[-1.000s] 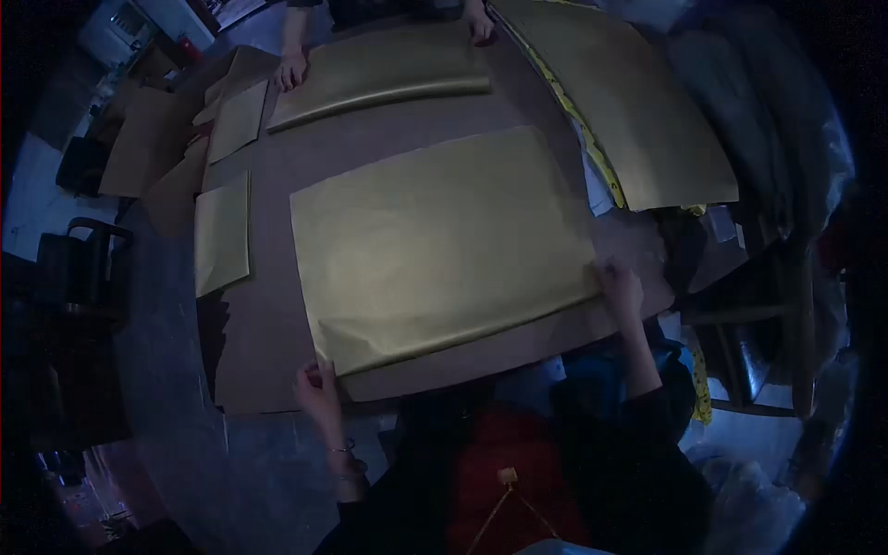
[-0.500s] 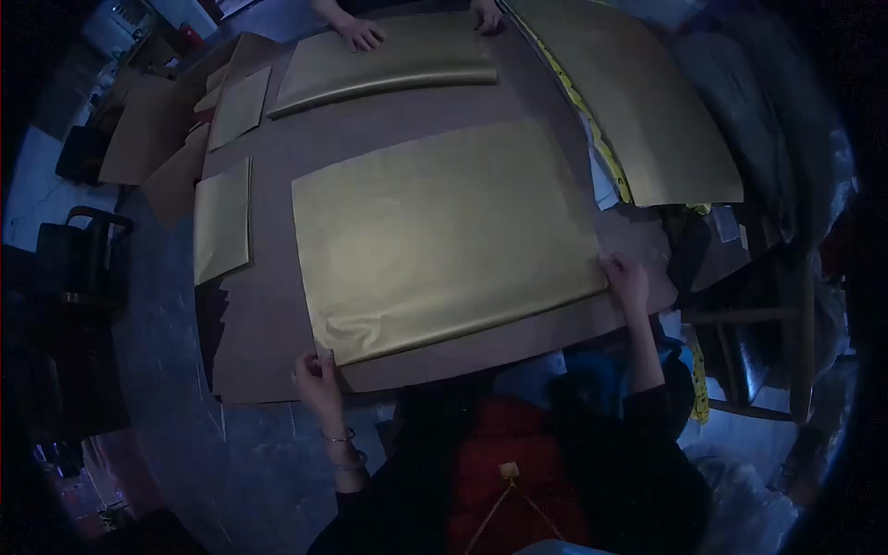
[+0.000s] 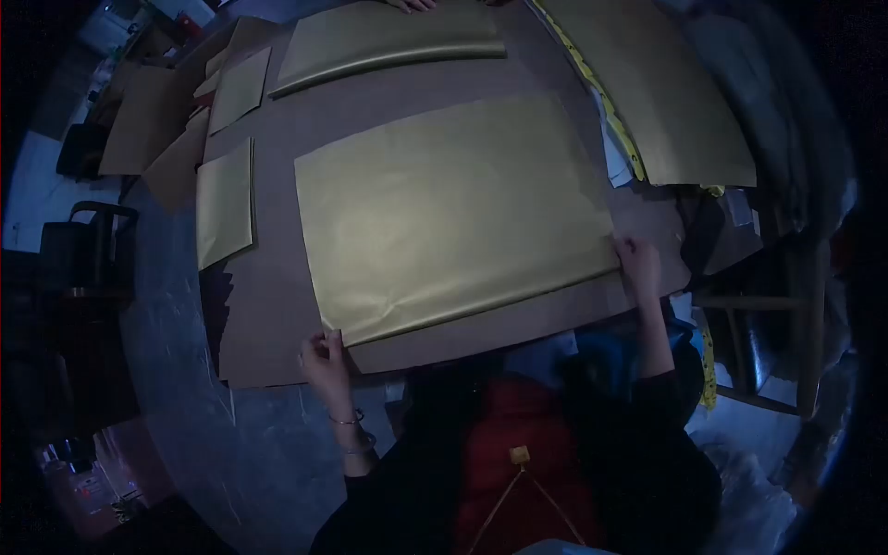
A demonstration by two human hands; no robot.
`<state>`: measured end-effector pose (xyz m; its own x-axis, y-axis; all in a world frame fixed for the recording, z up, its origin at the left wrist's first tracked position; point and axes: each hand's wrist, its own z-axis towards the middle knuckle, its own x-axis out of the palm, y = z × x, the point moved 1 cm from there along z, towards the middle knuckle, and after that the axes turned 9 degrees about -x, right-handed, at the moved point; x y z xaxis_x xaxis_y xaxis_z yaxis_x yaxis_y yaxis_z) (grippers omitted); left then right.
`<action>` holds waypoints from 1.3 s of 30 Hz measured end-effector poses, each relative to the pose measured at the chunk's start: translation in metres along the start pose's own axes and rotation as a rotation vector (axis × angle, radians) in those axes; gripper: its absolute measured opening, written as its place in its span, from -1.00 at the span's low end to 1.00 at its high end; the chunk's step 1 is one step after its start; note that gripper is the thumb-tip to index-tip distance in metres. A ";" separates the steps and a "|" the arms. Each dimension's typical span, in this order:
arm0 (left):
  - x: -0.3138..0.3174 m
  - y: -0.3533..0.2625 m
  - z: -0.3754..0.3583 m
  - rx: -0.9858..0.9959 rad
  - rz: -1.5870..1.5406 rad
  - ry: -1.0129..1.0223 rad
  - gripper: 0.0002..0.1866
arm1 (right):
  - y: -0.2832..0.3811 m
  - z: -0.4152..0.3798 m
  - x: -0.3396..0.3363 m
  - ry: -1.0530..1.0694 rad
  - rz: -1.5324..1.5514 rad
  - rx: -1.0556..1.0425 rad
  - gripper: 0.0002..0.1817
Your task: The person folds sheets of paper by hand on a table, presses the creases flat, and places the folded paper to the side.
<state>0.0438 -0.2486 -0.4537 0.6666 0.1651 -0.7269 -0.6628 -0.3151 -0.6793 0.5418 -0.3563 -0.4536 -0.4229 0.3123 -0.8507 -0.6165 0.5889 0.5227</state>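
A large sheet of gold paper (image 3: 453,203) lies across the brown table covering, its near edge folded over in a rounded roll. At the near left corner my left hand (image 3: 326,363) pinches the folded edge between thumb and fingers; bracelets circle that wrist. My right hand (image 3: 639,265) grips the near right corner the same way. Small creases show in the paper close to my left hand. The fingers' undersides are hidden.
Another folded gold sheet (image 3: 398,42) lies at the far side, a co-worker's hand (image 3: 412,5) on it. Folded gold pieces (image 3: 225,205) lie at left. A stack of gold sheets (image 3: 684,111) with yellow edging is at right. An open cardboard box (image 3: 153,120) stands at far left.
Both my hands have shifted slightly up and right in view, still on the corners. The wrinkle near my left hand has become smaller. The scene sits higher, and the co-worker's hands are mostly out of view.
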 end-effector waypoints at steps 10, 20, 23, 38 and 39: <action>-0.002 -0.009 -0.004 0.061 0.053 -0.060 -0.69 | 0.003 -0.001 0.002 -0.009 -0.154 -0.015 -0.55; -0.001 -0.012 -0.005 0.044 0.067 -0.087 -0.70 | 0.015 -0.005 -0.003 -0.032 -0.136 -0.044 -0.58; 0.001 -0.003 -0.001 0.043 0.009 -0.050 -0.70 | -0.002 0.000 0.006 -0.069 -0.139 -0.097 -0.59; -0.001 -0.014 -0.007 0.098 0.070 -0.106 -0.73 | -0.006 0.006 0.003 0.026 -0.121 -0.081 -0.56; 0.003 -0.002 -0.001 0.028 0.037 -0.063 -0.73 | -0.016 0.010 0.009 -0.018 -0.143 -0.133 -0.56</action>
<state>0.0473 -0.2483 -0.4540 0.6193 0.2131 -0.7557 -0.6962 -0.2961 -0.6540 0.5546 -0.3554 -0.4706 -0.3131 0.2467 -0.9171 -0.7522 0.5251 0.3981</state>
